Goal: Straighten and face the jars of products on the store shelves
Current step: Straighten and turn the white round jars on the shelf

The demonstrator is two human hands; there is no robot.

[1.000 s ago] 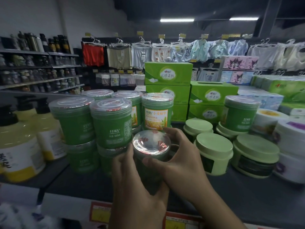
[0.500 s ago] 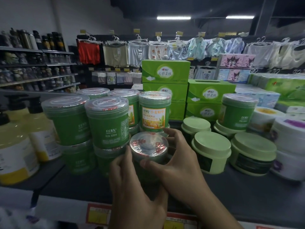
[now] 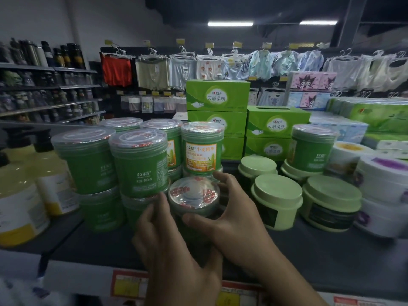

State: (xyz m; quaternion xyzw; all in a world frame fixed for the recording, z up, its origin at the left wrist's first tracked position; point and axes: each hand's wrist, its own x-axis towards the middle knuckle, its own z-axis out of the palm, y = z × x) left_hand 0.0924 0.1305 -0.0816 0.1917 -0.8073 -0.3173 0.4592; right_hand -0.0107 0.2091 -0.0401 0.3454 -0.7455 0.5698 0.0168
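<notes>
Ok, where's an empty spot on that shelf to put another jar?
Bare shelf shows at the front right, before the pale-lidded tubs. A smaller strip lies front left, before the yellow bottles and stacked green jars. Behind the held jar it's crowded.

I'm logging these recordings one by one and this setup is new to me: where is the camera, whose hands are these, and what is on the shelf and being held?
There is no machine: the grip is a person's two bare hands. The picture comes from a wide-angle camera worn on the head, looking forward and down. The left hand and right hand both curl round a green jar with a clear plastic lid at the front of a dark shelf. Behind and left of it, matching green jars are stacked two high. To the right sit pale green tubs with matt lids, to the left yellow pump bottles, behind them green tissue boxes.
</notes>
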